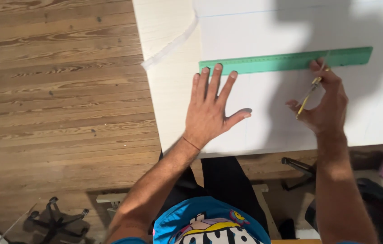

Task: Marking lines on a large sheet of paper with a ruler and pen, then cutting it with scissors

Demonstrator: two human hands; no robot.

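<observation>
The left hand (209, 108) lies flat and spread on the white sheet (263, 117), only its fingertips on the near end of the green ruler (286, 60). The right hand (324, 101) pinches a yellow pencil (310, 94), tip at the ruler's edge — far from that hold, so I judge the ruler could pivot and skew the line.

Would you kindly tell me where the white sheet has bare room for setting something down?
Bare patches: above the green ruler, and right of the right hand toward the sheet edge. Crowded: between the left hand and the pencil.
</observation>
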